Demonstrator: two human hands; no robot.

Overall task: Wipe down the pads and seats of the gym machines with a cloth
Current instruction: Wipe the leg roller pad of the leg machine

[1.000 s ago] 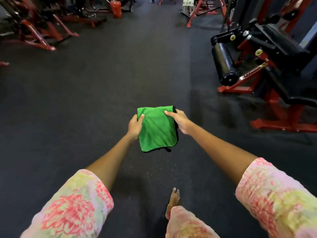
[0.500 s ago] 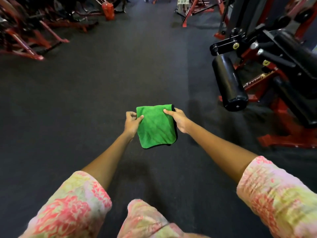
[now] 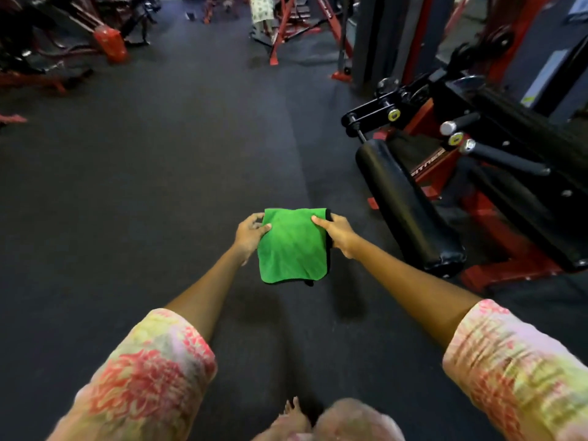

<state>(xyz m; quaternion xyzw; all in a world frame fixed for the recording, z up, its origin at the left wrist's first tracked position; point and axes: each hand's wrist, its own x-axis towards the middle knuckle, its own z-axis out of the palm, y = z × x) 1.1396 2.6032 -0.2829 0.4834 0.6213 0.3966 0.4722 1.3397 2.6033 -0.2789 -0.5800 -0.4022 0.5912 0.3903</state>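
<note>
The dark floor [image 3: 143, 186] fills most of your view, with red-framed machines along its far edges. To your right stands a machine [image 3: 496, 173] with a red frame and black padding; its long black roller pad [image 3: 404, 205] angles toward you, its near end low by the frame's base. Your two bare forearms reach forward out of flowered sleeves [image 3: 152, 367]. Between your hands hangs the green cloth [image 3: 292, 246], folded, held up in the air over the floor, left of the roller pad and not touching it. Your left hand [image 3: 249, 233] pinches the cloth's upper left corner, thumb on top. Your right hand [image 3: 337, 232] pinches the upper right corner along the black-trimmed edge, thumb lying across the top. A bare foot [image 3: 291, 415] shows at the bottom edge.
</note>
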